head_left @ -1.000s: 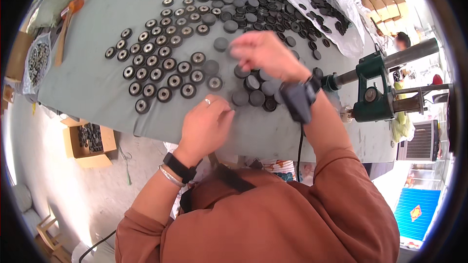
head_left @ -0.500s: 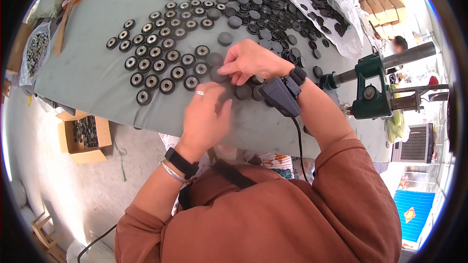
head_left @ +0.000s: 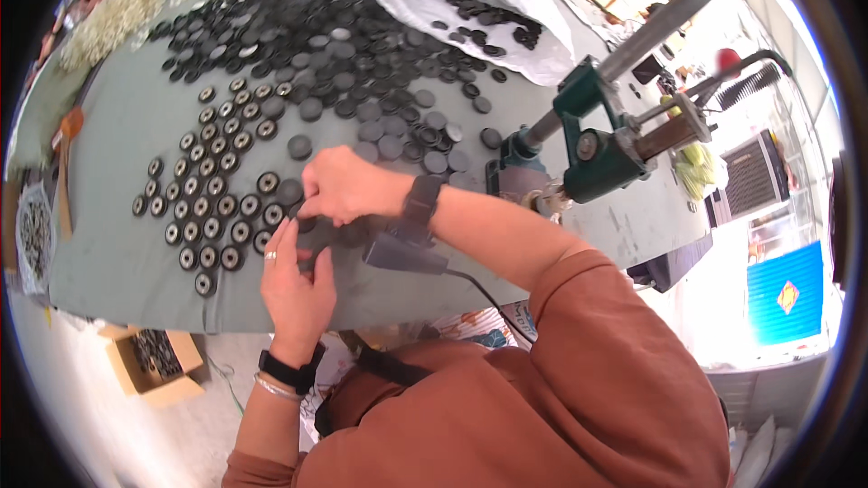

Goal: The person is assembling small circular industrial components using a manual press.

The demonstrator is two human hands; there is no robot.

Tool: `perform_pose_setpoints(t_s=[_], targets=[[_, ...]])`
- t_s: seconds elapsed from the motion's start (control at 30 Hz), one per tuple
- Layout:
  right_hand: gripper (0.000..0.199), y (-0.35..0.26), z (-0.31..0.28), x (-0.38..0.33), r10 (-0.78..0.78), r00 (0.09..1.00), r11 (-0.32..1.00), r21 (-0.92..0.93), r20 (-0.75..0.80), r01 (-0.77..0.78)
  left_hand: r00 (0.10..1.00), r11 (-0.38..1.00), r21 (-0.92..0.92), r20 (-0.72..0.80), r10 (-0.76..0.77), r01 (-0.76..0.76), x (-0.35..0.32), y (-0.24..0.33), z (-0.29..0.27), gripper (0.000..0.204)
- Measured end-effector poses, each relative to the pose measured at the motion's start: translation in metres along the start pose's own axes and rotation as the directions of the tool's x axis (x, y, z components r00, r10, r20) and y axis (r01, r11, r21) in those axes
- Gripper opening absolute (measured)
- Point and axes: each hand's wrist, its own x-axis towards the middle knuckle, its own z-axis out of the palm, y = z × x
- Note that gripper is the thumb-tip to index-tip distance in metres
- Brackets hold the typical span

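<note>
My right hand (head_left: 348,185) is bent over the table, thumb and fingers pinched on the edge of a black round cap (head_left: 306,224) that they partly hide. Close below it, my left hand (head_left: 297,285) has its fingers stretched up and its thumb apart, fingertips near the right hand's. A dark disc between its thumb and fingers seems to lie on the table. To the left stand rows of small black wheels with metal centres (head_left: 215,185). Plain black caps (head_left: 391,146) lie loose beyond my right hand.
A large heap of black caps (head_left: 271,14) covers the far table, beside a white sack (head_left: 533,45) spilling more. A green hand press (head_left: 597,136) stands at right. A hammer (head_left: 65,172) and a bag of small metal parts (head_left: 36,239) lie at left. An open carton (head_left: 167,389) sits below.
The view has shifted rightward, so the table things appear further left and the press nearer the middle. My left hand has come up close to my right hand's fingertips.
</note>
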Motion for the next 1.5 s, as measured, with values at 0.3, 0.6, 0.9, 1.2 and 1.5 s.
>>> perform_pose_setpoints(t_s=[0.3, 0.6, 0.9, 1.2, 1.5], targets=[[0.036, 0.135, -0.118, 0.006, -0.034, 0.771, 0.625, -0.616, -0.636, -0.48, 0.987, 0.973, 0.183, 0.096, 0.125, -0.141, 0.007, 0.009, -0.005, 0.051], [0.021, 0.104, -0.117, 0.02, -0.134, 0.679, 0.805, -0.478, -0.722, -0.35, 0.994, 0.978, 0.189, 0.08, 0.075, -0.089, 0.003, 0.009, -0.005, 0.052], [0.027, -0.022, 0.007, 0.016, 0.196, 0.978, 0.95, 0.234, 0.075, -0.208, 0.977, 0.973, 0.112, 0.1, 0.191, -0.201, 0.001, 0.004, -0.011, 0.037], [0.024, -0.016, -0.001, 0.026, 0.294, 0.949, 0.848, 0.427, 0.112, -0.313, 1.0, 0.999, 0.046, -0.013, -0.008, 0.008, 0.001, 0.004, -0.007, 0.048], [0.031, -0.012, -0.012, 0.029, 0.291, 0.954, 0.935, 0.193, 0.07, -0.299, 0.998, 0.996, 0.071, 0.029, -0.048, 0.046, 0.004, 0.003, -0.004, 0.054]])
